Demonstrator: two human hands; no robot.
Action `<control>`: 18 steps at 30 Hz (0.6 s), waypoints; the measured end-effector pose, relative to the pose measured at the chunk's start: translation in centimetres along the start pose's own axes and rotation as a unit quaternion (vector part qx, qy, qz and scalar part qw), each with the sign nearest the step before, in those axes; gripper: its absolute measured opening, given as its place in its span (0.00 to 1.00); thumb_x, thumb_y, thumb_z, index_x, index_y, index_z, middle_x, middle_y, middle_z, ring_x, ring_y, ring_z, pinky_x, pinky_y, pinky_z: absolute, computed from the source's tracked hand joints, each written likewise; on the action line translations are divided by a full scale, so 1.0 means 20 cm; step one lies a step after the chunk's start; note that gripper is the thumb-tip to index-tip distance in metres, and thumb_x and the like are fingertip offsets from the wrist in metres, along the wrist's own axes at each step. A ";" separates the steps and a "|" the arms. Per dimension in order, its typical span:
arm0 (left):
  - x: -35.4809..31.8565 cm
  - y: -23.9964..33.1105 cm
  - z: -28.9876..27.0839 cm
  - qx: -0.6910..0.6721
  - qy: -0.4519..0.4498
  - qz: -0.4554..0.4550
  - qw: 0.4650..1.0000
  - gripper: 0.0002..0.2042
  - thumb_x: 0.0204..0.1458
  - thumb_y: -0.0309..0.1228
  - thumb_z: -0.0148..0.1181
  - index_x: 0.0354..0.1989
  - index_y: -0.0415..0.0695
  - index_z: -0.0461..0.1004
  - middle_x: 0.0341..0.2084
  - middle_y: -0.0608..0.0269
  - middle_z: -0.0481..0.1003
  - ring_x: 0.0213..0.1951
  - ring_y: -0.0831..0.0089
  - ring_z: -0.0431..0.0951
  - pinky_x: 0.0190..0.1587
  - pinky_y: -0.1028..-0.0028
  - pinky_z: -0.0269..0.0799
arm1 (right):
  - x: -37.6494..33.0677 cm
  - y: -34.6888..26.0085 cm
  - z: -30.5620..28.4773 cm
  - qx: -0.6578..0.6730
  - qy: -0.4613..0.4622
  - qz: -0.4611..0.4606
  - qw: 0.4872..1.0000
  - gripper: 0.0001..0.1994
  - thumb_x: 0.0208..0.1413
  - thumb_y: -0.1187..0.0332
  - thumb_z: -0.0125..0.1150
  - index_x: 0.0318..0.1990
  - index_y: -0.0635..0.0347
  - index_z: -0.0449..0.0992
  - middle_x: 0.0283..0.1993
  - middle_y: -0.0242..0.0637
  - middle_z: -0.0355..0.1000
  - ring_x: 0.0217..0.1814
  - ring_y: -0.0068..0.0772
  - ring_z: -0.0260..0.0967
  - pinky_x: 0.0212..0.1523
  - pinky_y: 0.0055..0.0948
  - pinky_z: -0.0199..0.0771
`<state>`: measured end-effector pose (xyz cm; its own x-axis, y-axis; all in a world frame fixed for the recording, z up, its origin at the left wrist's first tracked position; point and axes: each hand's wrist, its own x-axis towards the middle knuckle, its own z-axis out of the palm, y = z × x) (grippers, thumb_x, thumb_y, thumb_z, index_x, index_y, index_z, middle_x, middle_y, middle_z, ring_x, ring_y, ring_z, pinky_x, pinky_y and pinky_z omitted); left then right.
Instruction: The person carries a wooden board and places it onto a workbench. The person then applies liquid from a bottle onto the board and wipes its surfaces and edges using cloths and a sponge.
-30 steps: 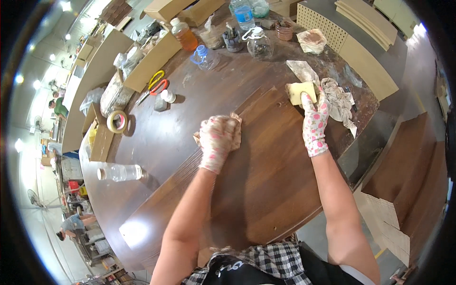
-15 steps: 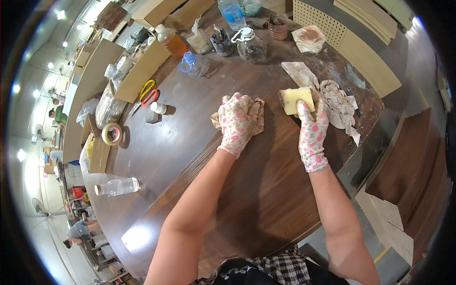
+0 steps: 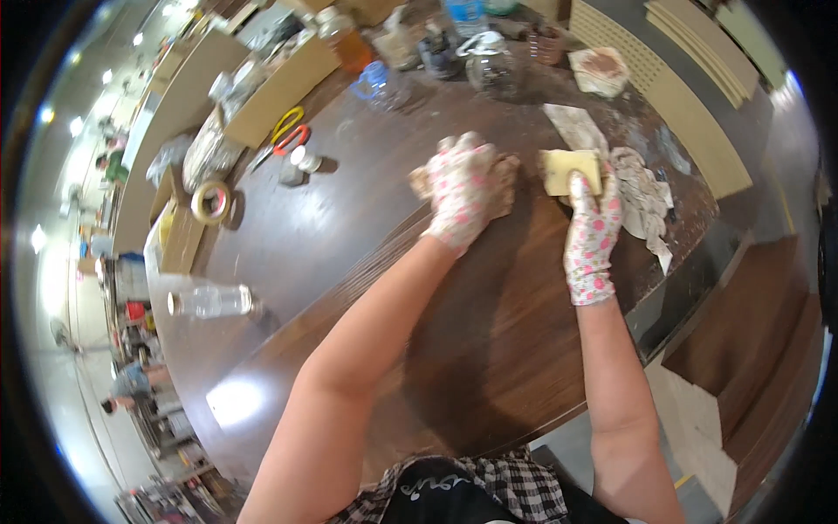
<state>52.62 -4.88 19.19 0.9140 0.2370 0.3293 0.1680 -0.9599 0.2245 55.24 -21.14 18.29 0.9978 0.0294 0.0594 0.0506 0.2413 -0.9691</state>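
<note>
My left hand [image 3: 461, 192], in a white glove with pink flowers, presses a crumpled brownish cloth [image 3: 501, 185] onto the dark wooden panel [image 3: 349, 349]. Its fingers are closed over the cloth, which sticks out on both sides. In my right hand [image 3: 595, 236], gloved the same way, is a pale yellow sponge [image 3: 567, 172] with a stained edge. The thumb lies on the sponge's face and the other fingers are mostly hidden behind it. Beside that hand, a crumpled stained rag [image 3: 642, 196] rests on the panel's right part.
A clear bottle [image 3: 209, 302] lies at left. Scissors [image 3: 288, 135], a small white bottle [image 3: 305, 159] and a tape roll [image 3: 210, 203] are farther up, by a cardboard box [image 3: 279, 92]. Jugs, including one with a blue cap [image 3: 380, 83], line the far side, with a folded stained cloth [image 3: 601, 70].
My left hand and its cloth have slid to the right and slightly away over the panel. My right hand keeps the sponge, now turned a little. The whole view has shifted slightly.
</note>
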 end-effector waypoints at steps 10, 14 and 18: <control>-0.63 -0.42 -0.35 0.105 0.012 -0.062 0.993 0.10 0.45 0.42 0.58 0.20 0.50 0.75 0.28 0.63 0.70 0.35 0.62 0.69 0.31 0.60 0.61 | 0.06 0.07 -0.07 -0.082 -0.017 -0.058 0.995 0.23 0.58 0.67 0.57 0.59 0.67 0.61 0.51 0.39 0.67 0.49 0.26 0.66 0.50 0.25 0.68; -1.20 -0.91 -0.57 0.158 -0.011 -0.157 0.975 0.10 0.46 0.40 0.60 0.25 0.48 0.76 0.31 0.62 0.71 0.39 0.63 0.69 0.40 0.63 0.63 | 0.04 0.06 -0.07 -0.164 -0.015 -0.105 0.981 0.24 0.60 0.63 0.55 0.59 0.69 0.62 0.56 0.42 0.64 0.55 0.31 0.64 0.56 0.28 0.64; -1.46 -1.12 -0.72 0.147 -0.073 -0.237 0.957 0.07 0.47 0.34 0.53 0.26 0.44 0.73 0.31 0.58 0.70 0.37 0.61 0.69 0.39 0.62 0.67 | -0.33 0.05 0.19 -0.208 -0.033 -0.143 0.967 0.25 0.60 0.63 0.53 0.60 0.70 0.61 0.60 0.43 0.62 0.60 0.34 0.61 0.61 0.32 0.58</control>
<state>16.82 11.81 17.67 0.7472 0.6542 0.1170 0.6544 -0.7550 0.0423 48.56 -17.48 17.76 0.9365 0.0842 0.3405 0.3500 -0.1627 -0.9225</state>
